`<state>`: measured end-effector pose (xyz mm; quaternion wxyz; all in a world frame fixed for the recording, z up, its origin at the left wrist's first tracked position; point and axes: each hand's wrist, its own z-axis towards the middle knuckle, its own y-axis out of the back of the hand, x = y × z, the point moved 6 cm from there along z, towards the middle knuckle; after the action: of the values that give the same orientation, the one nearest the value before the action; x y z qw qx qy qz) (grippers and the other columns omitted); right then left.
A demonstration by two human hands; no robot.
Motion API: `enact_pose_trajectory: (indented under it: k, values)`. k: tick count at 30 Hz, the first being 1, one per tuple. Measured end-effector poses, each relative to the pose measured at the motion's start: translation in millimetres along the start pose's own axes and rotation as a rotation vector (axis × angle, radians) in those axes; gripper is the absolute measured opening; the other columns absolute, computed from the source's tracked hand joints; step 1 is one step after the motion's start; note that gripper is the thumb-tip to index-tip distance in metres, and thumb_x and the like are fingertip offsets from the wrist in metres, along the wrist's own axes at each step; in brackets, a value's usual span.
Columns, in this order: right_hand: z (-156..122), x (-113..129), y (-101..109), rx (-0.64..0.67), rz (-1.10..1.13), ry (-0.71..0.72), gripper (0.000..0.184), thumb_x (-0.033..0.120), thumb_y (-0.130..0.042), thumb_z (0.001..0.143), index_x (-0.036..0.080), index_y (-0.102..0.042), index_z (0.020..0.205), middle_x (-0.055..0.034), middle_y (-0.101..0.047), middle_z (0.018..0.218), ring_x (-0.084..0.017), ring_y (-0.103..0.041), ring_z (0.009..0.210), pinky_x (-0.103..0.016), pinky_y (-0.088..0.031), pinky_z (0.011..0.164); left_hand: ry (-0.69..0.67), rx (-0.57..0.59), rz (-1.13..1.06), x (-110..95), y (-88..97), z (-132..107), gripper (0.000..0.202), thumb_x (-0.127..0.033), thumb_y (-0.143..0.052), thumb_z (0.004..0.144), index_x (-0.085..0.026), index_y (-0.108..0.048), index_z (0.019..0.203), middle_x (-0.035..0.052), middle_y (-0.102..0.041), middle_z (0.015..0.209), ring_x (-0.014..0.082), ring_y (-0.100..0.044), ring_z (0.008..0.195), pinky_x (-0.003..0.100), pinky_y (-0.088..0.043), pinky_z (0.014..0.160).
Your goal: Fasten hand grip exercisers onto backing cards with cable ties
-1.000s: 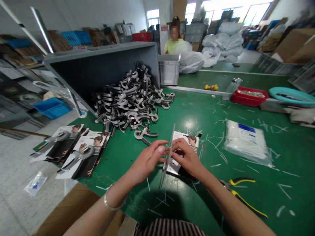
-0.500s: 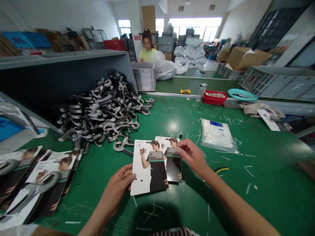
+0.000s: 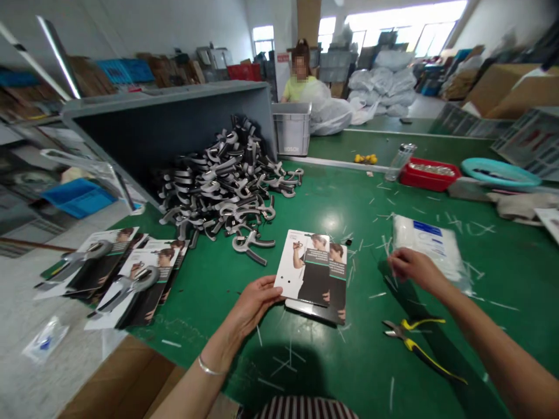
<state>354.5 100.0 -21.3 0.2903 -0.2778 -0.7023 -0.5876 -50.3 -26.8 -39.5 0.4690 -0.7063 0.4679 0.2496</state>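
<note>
My left hand is closed on the lower left edge of a printed backing card, thumb on top. The card is white and black, with a person's picture and two small punched holes near its left side. A second card lies partly under it, showing at the right and bottom. My right hand is apart from the cards, its fingers curled together beside a clear bag of white cable ties. Whatever is between those fingertips is too small to make out. Yellow-and-black cutting pliers lie spread below that hand.
Many grey-and-black hand grips spill from a tipped grey crate. One hand grip lies close by the cards. More cards with grips lie at left. A red tray stands behind. A co-worker is across the table.
My right hand has left the second card and moved right, to the cable tie bag. My left hand keeps the first card. The view has turned left, and the pliers now show fully.
</note>
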Motion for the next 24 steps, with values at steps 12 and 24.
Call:
enact_pose_trajectory:
  k: [12, 24]
  values:
    - [-52, 193, -87, -0.006, 0.694, 0.326, 0.022, 0.040, -0.067, 0.087, 0.021, -0.059, 0.089, -0.0034, -0.074, 0.081, -0.018, -0.072, 0.069, -0.031, -0.060, 0.065, -0.179, 0.146, 0.442, -70, -18.0, 5, 0.033, -0.034, -0.069, 0.079, -0.009, -0.069, 0.101, 0.0054, -0.070, 0.077, 0.0119, -0.062, 0.054, 0.024, -0.053, 0.053]
    - [-56, 211, -133, 0.006, 0.511, 0.421, 0.018, 0.038, -0.061, 0.093, 0.020, -0.059, 0.092, -0.0034, -0.073, 0.081, -0.018, -0.072, 0.072, -0.030, -0.056, 0.069, -0.177, 0.207, 0.467, -53, -11.9, 14, 0.034, -0.035, -0.065, 0.082, -0.010, -0.068, 0.106, 0.0042, -0.066, 0.076, 0.0091, -0.057, 0.049, 0.021, -0.045, 0.048]
